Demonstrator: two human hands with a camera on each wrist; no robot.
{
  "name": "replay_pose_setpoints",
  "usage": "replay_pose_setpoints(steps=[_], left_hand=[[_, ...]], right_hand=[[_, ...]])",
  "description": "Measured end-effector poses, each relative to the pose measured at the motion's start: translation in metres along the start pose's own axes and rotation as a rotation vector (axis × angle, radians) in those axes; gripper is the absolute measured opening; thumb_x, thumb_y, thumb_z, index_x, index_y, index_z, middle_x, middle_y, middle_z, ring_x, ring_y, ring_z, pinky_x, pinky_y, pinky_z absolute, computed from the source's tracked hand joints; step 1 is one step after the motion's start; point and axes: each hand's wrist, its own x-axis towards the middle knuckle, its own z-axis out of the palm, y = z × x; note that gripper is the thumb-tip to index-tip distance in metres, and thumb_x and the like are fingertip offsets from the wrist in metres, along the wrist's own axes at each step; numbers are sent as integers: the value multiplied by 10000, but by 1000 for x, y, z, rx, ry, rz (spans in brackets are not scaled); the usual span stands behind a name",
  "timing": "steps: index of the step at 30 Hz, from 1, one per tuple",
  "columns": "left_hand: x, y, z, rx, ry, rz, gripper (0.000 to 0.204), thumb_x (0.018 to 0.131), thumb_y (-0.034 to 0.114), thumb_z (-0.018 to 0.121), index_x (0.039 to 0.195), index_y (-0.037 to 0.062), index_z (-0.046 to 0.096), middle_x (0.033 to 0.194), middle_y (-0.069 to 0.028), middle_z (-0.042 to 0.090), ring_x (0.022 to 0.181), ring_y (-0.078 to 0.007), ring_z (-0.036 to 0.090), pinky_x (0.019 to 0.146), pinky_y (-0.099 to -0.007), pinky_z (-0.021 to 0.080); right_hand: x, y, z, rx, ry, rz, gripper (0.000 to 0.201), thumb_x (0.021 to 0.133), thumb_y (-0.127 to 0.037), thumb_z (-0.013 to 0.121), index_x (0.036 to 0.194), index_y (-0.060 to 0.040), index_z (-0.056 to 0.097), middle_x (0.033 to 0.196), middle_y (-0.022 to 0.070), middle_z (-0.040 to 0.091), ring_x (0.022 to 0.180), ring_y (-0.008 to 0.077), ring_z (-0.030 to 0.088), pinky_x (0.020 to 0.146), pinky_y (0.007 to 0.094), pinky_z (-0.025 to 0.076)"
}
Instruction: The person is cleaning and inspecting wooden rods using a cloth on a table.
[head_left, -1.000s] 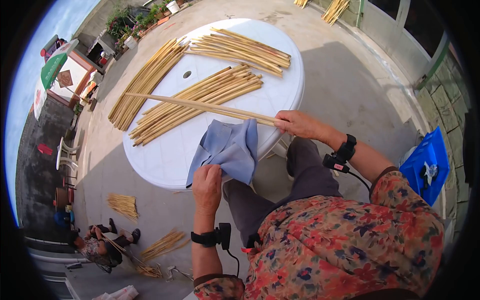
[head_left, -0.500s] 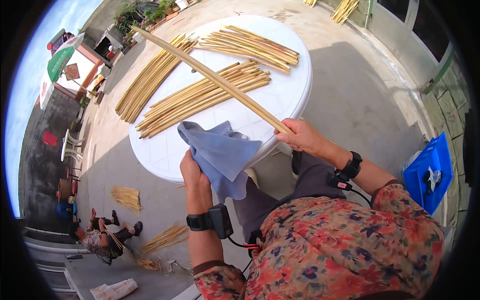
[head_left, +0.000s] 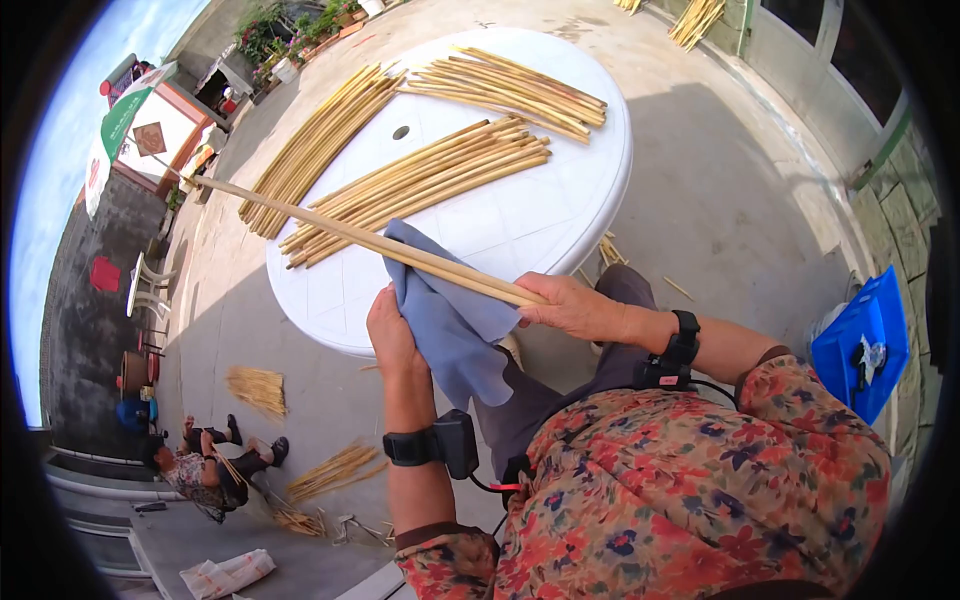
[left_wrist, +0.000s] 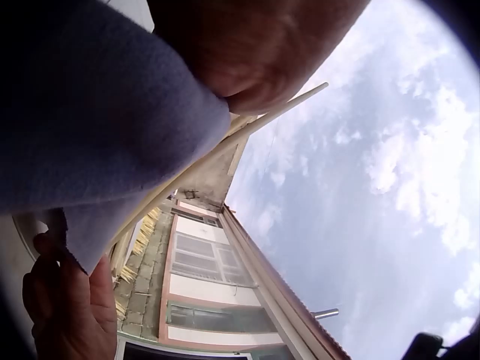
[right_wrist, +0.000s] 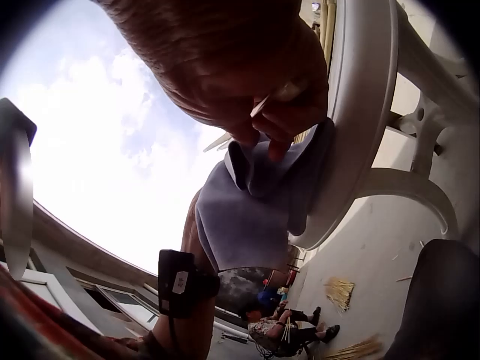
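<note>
My right hand [head_left: 575,308] pinches the near end of a long wooden stick [head_left: 310,216], and my left hand [head_left: 393,330] holds a blue cloth [head_left: 450,315], its fingers mostly hidden under the fabric. Half a second ago the stick slanted up high, clear of the cloth; now I have it lower and flatter, crossing the cloth's upper part, though I cannot tell how firmly they touch. The stick reaches out over the white tabletop [head_left: 340,300], where the left pile [head_left: 325,150], middle pile [head_left: 415,190] and far pile [head_left: 510,92] of sticks lie as before. Beyond, a person [head_left: 195,478] sits near sticks on the ground.
</note>
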Motion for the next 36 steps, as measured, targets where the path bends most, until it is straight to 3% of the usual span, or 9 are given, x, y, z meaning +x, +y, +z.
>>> replay_pose_setpoints(steps=[6,9,15,20,24,26,29,33,36], left_hand=[[-12,15,-2,-343,-75,-309,263,903,161,341,943,-26,523,895,-124,577,792,-205,578,692,-324,507],[-7,12,-1,-526,-84,-351,299,900,194,323,994,-15,515,946,-139,580,839,-239,578,741,-365,508],[-14,5,31,-747,-166,-251,317,895,230,329,1051,16,502,1013,-133,562,941,-249,543,841,-380,454],[-12,-35,38,-708,-190,-240,341,920,270,357,1102,6,475,1021,-112,555,956,-241,536,858,-366,440],[-12,-38,38,-776,-231,-301,299,906,222,426,1119,16,467,1024,-102,547,940,-216,542,837,-345,455],[-7,-44,34,-510,-357,-204,288,891,169,472,1141,28,450,1015,-82,538,926,-184,544,811,-314,466],[-13,-41,37,-259,-286,-92,312,879,171,503,1154,38,436,995,-66,535,932,-169,538,795,-296,470],[-15,-42,33,-379,-370,-86,298,911,233,438,1129,32,467,1030,-87,551,941,-181,546,822,-321,471],[-22,-40,32,-467,-293,-254,374,916,311,386,1138,21,463,1073,-95,538,975,-205,528,852,-331,446]], right_hand=[[5,-6,-43,-87,245,155,250,872,-217,520,1034,-27,499,764,3,510,704,73,479,639,223,402],[3,-25,-41,-145,263,49,254,858,-244,517,998,-34,484,745,90,558,717,197,545,664,299,427],[11,-38,-14,-219,70,42,275,866,-253,510,1014,-29,451,770,155,569,743,305,561,675,359,431],[33,-23,-10,-273,152,-100,280,849,-238,530,1011,-27,445,777,186,566,745,327,560,666,376,437],[36,-24,-17,-214,91,60,288,833,-231,545,1006,-24,445,773,196,574,746,353,563,662,382,445],[39,-26,-18,-128,61,142,290,832,-232,545,1007,-23,445,772,201,577,749,363,565,662,387,446],[40,-19,-19,-161,65,115,277,831,-226,540,996,-23,450,786,214,585,766,373,571,668,398,447],[39,-18,-11,-412,104,54,275,835,-235,532,982,-30,420,782,214,586,759,379,573,661,425,446],[35,-25,-7,-521,101,76,268,843,-236,520,973,-36,398,768,212,582,754,390,571,652,446,441]])
